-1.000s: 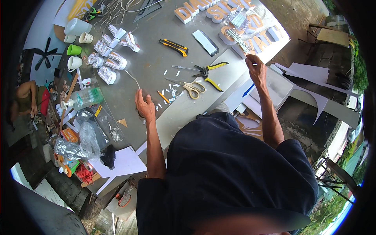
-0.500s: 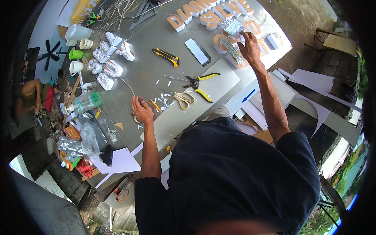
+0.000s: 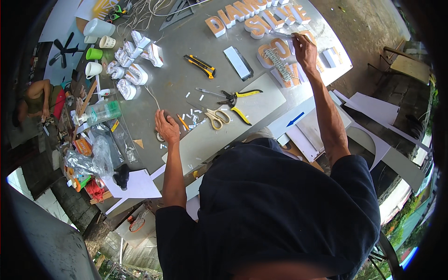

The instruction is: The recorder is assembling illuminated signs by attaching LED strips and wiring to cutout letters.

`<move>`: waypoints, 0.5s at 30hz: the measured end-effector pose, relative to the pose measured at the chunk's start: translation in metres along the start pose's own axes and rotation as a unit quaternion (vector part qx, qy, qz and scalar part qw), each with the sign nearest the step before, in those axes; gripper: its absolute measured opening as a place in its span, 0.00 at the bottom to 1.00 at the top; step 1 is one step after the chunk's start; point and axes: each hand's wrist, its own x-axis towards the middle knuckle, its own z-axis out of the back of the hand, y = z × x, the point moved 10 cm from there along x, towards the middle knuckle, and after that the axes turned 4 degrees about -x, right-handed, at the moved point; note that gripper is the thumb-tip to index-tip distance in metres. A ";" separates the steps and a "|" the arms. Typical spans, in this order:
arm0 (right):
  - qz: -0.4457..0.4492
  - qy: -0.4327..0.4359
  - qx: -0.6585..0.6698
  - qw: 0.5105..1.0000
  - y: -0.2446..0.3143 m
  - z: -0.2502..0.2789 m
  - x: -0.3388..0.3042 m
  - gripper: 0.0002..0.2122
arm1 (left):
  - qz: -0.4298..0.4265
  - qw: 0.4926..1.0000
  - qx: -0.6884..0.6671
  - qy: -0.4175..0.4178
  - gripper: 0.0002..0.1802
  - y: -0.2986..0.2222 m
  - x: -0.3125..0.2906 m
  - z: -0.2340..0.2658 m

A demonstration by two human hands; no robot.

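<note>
My right hand (image 3: 305, 52) is raised over the far right of the table, fingers pinched on a clear plastic packet (image 3: 281, 34) seen almost edge-on. Under and around it stand block letters (image 3: 254, 27) with tan tops and white sides. A coiled strip of small white-and-green pieces (image 3: 277, 64) rests across some of these letters, just left of my right wrist. On the table at the left, my left hand (image 3: 167, 127) lies flat with its fingers stretched, holding nothing. Beside it are a small tape roll (image 3: 159, 136), partly hidden, an orange pencil (image 3: 182, 122) and a thin cord (image 3: 152, 97).
Scissors (image 3: 217, 119), wire strippers (image 3: 240, 102), a yellow-black utility knife (image 3: 200, 66) and a phone (image 3: 238, 62) lie mid-table. White letters (image 3: 135, 74), cups (image 3: 94, 70) and a green-tinted bottle (image 3: 106, 111) stand at left. Another person (image 3: 39, 100) sits beyond the left edge.
My right hand has closed on the clear packet and lifted and tilted it off the letters. My left hand stays in about the same place on the table.
</note>
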 end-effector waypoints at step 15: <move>-0.218 -0.064 0.400 0.888 -0.059 0.072 0.038 0.14 | -0.006 0.998 0.062 -0.004 0.23 -0.004 -0.005 -0.004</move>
